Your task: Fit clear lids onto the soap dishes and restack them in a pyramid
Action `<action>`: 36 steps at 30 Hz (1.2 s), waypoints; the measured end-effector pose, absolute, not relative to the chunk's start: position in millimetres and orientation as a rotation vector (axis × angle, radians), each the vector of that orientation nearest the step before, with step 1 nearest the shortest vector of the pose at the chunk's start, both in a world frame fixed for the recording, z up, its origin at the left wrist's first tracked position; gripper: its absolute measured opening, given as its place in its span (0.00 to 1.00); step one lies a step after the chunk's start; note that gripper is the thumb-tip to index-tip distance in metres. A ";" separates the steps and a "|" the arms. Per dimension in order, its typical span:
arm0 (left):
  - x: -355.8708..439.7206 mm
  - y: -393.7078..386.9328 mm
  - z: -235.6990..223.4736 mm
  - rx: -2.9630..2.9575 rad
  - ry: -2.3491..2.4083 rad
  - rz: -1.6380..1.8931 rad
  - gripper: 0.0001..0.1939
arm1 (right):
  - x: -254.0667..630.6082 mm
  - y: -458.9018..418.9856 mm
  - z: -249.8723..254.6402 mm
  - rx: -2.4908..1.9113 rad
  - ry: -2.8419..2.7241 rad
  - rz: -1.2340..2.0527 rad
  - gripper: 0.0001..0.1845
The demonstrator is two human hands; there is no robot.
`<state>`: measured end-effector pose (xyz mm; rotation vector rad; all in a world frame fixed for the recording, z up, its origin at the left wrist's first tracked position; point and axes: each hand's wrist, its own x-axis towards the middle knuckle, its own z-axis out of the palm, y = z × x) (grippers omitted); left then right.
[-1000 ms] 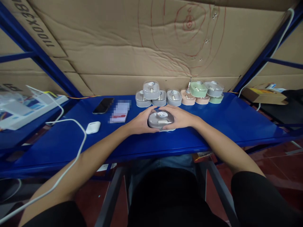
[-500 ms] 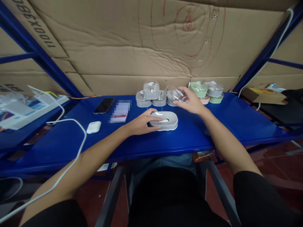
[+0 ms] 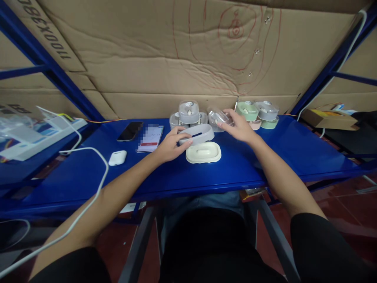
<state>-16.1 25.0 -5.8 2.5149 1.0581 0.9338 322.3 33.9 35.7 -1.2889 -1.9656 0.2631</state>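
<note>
My left hand [image 3: 173, 144] is closed on a grey oval cover [image 3: 203, 135] with a long slot in its top. The cover is tilted and raised off a cream oval base [image 3: 204, 153], which lies on the blue table with a raised ridge along its middle. My right hand [image 3: 239, 126] grips a see-through plastic lid [image 3: 221, 114], held at a slant over a grey box [image 3: 212, 124]. Part of that box is hidden by the lid and fingers. Just left of it, a grey lidded box [image 3: 189, 112] rests on two similar ones.
Green, pink and grey lidded boxes [image 3: 266, 111] are stacked at the back right. On the left lie a dark phone [image 3: 129, 131], a lit phone [image 3: 150, 139] and a white earbud case [image 3: 118, 158]. A white cable [image 3: 101, 184] crosses above my left forearm. Cardboard [image 3: 147, 70] walls the back.
My left hand has lifted the grey cover off the cream base and moved it back and left, uncovering the base. The right hand has barely moved, still on the see-through lid.
</note>
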 end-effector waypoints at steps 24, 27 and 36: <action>-12.2 31.1 -4.4 2.394 1.186 0.940 0.23 | 322.6 30.0 33.7 -1.278 -2.277 0.634 0.40; -12.4 31.6 -5.0 2.370 1.194 0.956 0.23 | 323.7 32.3 32.2 -1.253 -2.290 0.603 0.40; -15.2 35.3 -6.8 2.185 1.282 1.262 0.24 | 322.8 29.5 36.0 -1.057 -2.063 0.320 0.48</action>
